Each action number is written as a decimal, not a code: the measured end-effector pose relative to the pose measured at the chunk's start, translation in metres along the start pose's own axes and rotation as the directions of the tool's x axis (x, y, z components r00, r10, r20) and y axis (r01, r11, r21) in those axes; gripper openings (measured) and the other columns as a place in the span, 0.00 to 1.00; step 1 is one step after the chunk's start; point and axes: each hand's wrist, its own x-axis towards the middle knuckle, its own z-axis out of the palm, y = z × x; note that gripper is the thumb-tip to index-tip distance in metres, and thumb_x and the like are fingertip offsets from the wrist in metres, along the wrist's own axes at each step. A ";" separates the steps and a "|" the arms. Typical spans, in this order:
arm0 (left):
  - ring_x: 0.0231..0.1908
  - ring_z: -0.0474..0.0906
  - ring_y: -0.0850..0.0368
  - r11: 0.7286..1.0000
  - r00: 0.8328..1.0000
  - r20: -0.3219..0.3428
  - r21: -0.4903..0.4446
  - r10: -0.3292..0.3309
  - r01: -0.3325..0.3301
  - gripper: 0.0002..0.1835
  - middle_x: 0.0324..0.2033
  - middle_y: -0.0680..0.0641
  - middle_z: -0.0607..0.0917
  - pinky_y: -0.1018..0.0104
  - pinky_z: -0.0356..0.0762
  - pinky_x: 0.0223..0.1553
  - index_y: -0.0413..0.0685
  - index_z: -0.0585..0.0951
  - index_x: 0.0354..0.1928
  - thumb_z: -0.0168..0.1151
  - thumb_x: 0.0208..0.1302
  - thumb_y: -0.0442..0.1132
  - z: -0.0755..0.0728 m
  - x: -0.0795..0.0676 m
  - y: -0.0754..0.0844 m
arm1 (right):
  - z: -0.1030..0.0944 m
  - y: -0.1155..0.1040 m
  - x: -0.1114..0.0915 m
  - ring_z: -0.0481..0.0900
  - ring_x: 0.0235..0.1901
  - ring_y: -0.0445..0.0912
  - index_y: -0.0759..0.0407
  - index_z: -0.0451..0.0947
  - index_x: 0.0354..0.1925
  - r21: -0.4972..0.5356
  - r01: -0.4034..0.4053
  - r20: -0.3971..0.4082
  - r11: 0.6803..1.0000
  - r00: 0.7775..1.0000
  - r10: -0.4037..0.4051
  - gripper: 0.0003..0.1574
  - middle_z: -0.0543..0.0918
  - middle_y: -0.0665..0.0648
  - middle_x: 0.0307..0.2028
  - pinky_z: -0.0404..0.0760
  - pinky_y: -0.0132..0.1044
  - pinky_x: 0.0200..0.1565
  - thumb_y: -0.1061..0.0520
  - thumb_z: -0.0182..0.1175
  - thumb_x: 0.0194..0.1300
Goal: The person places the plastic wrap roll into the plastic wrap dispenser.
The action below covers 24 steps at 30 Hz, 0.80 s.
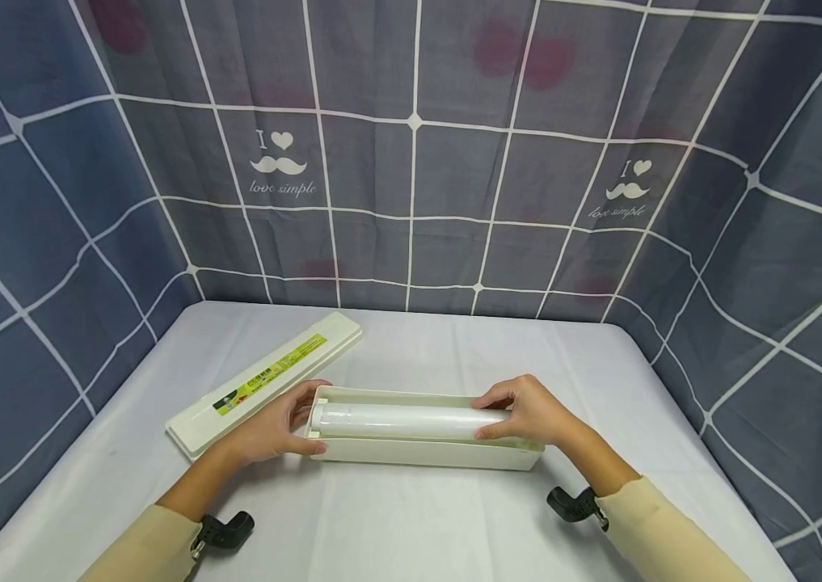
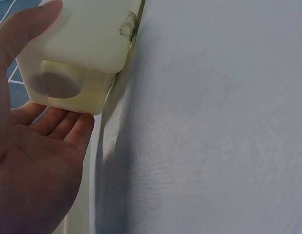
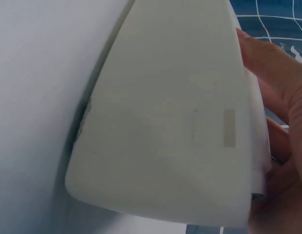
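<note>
**Right hand pinches shiny white cylindrical roll within open cream rectangular plastic box**

The right thumb presses the roll's near side, fingers curled over its far side. From there the roll runs leftward inside the box toward the left hand, which grips the box's left end, thumb on the near wall, fingers behind.

Just beyond the left fingers, a long cream plastic lid lies slantwise on the white cloth-covered table. Its bright green rectangular label carries dark characters too small to read.

Farther beyond both hands' fingers hangs a grey-blue fabric curtain with white grid lines. White print reads "I", a heart, a moustache and "love simple", once beyond each hand; "ple" shows far left of the left fingers.
</note>
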 end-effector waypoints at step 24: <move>0.72 0.64 0.35 0.999 1.000 -0.014 0.023 -0.027 0.027 0.53 0.69 0.33 0.69 0.86 0.64 0.65 0.36 0.60 0.74 0.81 0.49 0.31 0.000 -0.001 0.002 | 0.015 0.010 -0.008 0.89 0.43 0.43 0.51 0.92 0.42 -0.027 -0.030 -0.085 0.999 0.996 0.027 0.24 0.92 0.51 0.42 0.87 0.32 0.45 0.46 0.83 0.46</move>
